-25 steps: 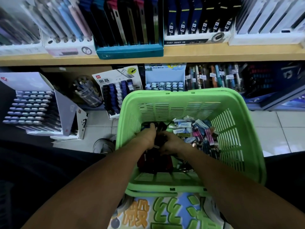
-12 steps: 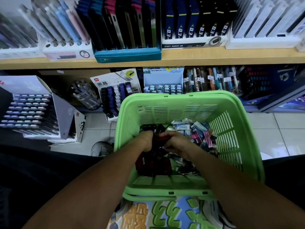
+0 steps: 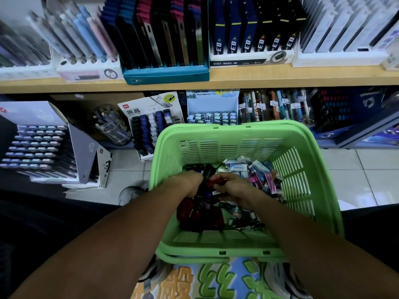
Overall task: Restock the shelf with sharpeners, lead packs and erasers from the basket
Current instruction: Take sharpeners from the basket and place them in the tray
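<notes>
Basket [image 3: 302, 134] before the shelf [image 3: 237, 77]; erasers [image 3: 248, 167] inside, right.

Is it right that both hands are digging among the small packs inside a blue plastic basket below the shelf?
Not quite: the basket is green, not blue, as the head view shows. The rest holds: the left hand and right hand are both down among the small packs inside it, below the shelf.

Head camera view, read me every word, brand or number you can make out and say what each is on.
"Campus": white eraser sleeve in the green plastic basket.
"S1357" and "HB": white display box front on the wooden shelf.
"EO": dark blue packs in that box.
"黑晶": grey display card.
Price tags on pens: too blurred.
</notes>
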Demonstrator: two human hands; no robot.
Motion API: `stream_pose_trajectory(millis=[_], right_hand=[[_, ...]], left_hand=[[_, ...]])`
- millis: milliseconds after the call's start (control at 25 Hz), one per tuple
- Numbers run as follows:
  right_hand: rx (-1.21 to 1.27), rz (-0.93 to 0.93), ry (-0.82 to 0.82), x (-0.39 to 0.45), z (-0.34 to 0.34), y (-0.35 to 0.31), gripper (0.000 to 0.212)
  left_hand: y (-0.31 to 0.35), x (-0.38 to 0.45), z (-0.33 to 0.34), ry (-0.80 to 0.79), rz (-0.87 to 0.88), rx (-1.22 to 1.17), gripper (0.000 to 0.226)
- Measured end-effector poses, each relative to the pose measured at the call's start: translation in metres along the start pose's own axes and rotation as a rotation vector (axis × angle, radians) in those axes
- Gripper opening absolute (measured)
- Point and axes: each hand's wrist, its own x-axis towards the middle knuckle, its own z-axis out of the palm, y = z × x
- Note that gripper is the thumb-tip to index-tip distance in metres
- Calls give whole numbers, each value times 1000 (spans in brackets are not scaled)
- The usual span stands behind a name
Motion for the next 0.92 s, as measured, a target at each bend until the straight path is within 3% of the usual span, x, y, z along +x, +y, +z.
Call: stream_pose_trajectory(millis=[120,320,640,800,920], right_hand=[[29,-45,-2,-4,-6,-3,32],[25,-189,-59,-20,-19,-16,42],[51,-278,-156,-68,-38,-58,42],[105,-345,-199,-97,-41,-77,34],[127,-362,-226,-115,-41,-90,28]], left_hand=[[3,1,-10,63,-15,-288,20],[0,-11,-25,187,-7,-656,33],[14,-45,-48,313,73,-922,57],[21,-69,-68,227,123,-1226,53],[25,-88,-80,115,172,-1300,49]])
